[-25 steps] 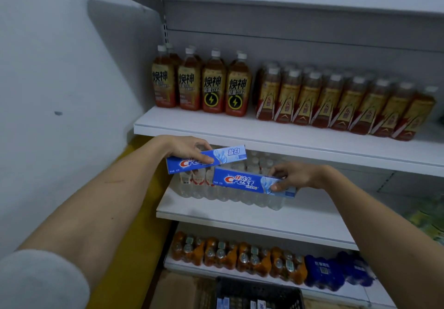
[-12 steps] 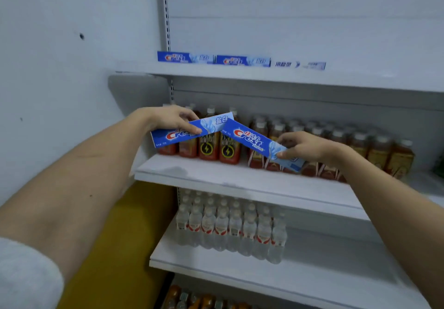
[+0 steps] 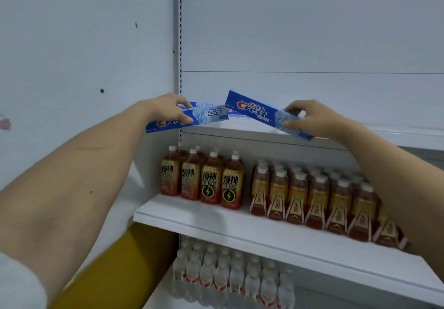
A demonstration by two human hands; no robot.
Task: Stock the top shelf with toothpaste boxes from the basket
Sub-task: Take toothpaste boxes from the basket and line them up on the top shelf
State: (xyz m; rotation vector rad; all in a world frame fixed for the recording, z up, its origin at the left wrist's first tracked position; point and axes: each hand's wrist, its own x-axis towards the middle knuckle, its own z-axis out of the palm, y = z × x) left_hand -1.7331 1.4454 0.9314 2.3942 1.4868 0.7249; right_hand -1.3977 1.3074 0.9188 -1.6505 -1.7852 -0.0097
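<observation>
Lifted higher than a moment ago, up to the front edge of the top shelf [image 3: 396,138]. Left hand [image 3: 165,109] pinching a long blue toothpaste box [image 3: 192,119] at the shelf's left end; right hand [image 3: 312,119] gripping a second box [image 3: 262,114], tilted, dark blue with red-and-white letters. More boxes [image 3: 234,113] on the shelf, mostly hidden behind. Basket out of sight.

Both forearms are bare; a pushed-up fuzzy white knit sleeve [image 3: 16,282] bunches near the left elbow, with a thin scratch mark on that forearm.
</observation>
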